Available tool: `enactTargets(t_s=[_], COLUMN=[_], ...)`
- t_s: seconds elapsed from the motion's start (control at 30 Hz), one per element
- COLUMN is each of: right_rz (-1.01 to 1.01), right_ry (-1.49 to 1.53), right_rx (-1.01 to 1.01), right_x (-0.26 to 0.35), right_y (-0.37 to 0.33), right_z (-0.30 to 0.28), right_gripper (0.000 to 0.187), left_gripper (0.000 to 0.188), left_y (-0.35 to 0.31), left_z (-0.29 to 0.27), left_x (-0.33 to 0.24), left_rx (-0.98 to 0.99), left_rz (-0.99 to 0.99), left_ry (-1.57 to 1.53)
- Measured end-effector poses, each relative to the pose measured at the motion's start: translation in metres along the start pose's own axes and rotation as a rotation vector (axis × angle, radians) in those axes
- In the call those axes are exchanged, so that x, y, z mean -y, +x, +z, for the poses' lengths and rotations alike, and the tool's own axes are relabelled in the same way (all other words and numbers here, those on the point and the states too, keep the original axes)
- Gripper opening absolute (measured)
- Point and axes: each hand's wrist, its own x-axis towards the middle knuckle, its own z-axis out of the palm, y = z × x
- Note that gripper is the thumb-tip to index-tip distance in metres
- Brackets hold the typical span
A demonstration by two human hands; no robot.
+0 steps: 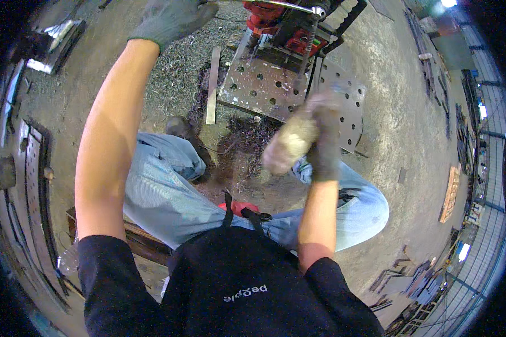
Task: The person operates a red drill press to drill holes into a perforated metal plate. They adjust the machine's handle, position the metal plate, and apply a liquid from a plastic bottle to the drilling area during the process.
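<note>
My left hand, in a grey glove, reaches to the top edge and closes at the end of a thin metal lever; part of the grip is cut off. The lever joins the hub of a red and black drill press. Below the hub, a drill bit points down toward a steel plate with rows of holes. My right hand, also gloved, grips a blurred, elongated beige-and-pink thing. This is held tilted over the plate's near edge, between my knees; its kind is smeared by motion.
A flat metal strip lies left of the plate among metal shavings. Another perforated plate adjoins on the right. Long steel pieces line the far left. A wooden pallet and stacked metal scraps are at right.
</note>
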Motion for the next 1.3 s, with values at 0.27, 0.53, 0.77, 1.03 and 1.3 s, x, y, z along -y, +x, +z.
enactTargets(t_s=[0.27,0.53,0.77,1.03,1.3], right_rz=[0.659,0.706,0.771,0.517,0.231], right_ry=[0.139,0.04,-0.026,-0.127,-0.301], right_rx=[0.292,0.276,0.322,0.368,0.497], right_x=[-0.072,-0.066,-0.057,-0.067,-0.075], right_y=[0.005,0.009,0.005,-0.001,-0.016], right_z=[0.057,0.062,0.069,0.06,0.07], right_gripper=[0.034,0.038,0.045,0.047,0.062], left_gripper=[0.04,0.048,0.046,0.031,0.03], left_y=[0.022,0.034,0.042,0.026,0.031], left_z=[0.042,0.053,0.055,0.043,0.048], left_x=[0.026,0.03,0.032,0.011,0.018], left_rx=[0.015,0.143,0.157,0.059,0.014], left_rz=[0.215,0.057,0.111,-0.025,-0.066], left_ry=[0.335,0.193,0.249,0.171,0.115])
